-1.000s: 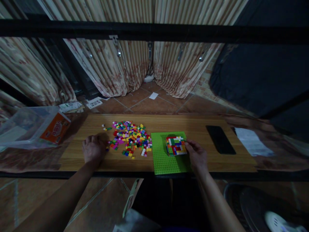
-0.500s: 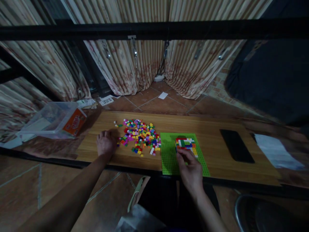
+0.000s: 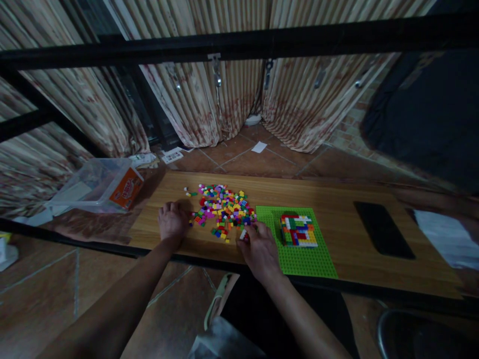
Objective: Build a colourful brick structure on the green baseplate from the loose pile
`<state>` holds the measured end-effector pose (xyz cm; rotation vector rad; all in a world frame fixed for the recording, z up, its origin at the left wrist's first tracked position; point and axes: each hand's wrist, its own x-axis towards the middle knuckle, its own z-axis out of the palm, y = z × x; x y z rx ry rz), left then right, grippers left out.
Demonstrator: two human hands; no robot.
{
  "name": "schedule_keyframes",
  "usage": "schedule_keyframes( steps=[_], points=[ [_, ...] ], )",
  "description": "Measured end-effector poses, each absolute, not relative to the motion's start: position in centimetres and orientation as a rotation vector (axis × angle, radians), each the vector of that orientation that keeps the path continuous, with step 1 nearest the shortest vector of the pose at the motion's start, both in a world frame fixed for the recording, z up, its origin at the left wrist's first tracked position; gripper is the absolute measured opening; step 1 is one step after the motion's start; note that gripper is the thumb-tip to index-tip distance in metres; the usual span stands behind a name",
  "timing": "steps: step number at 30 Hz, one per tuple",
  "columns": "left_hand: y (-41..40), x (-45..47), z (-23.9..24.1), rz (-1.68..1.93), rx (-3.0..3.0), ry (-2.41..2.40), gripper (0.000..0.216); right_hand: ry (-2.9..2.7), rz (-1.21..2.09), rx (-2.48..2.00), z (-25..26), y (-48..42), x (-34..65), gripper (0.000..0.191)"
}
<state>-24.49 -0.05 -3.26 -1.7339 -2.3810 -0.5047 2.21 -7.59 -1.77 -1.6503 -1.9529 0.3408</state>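
A heap of small coloured bricks (image 3: 223, 210) lies on the wooden table (image 3: 337, 199). To its right a green baseplate (image 3: 307, 259) carries a block built of coloured bricks (image 3: 298, 230). My left hand (image 3: 171, 221) rests on the table at the heap's left edge, fingers curled down. My right hand (image 3: 259, 247) is at the heap's near right edge, fingertips pinched together over a few bricks beside the baseplate's left side. What the fingers hold is hidden.
A clear plastic box (image 3: 98, 184) with an orange label lies on its side at the table's left end. A black phone (image 3: 383, 235) lies right of the baseplate, white paper (image 3: 445, 237) beyond it. A black bar (image 3: 239, 45) crosses overhead; curtains hang behind.
My right hand has left the built block on the baseplate and moved left to the edge of the brick heap. The camera view has shifted. My left hand has stayed put.
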Motion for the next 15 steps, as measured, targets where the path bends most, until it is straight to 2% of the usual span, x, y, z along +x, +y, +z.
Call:
schedule_keyframes(
  steps=[15],
  points=[
    [0.0,-24.7,-3.2,-0.482,-1.755,-2.351,0.036,-1.887,0.365,-1.554,-3.2,-6.3,1.6,0.025]
  ],
)
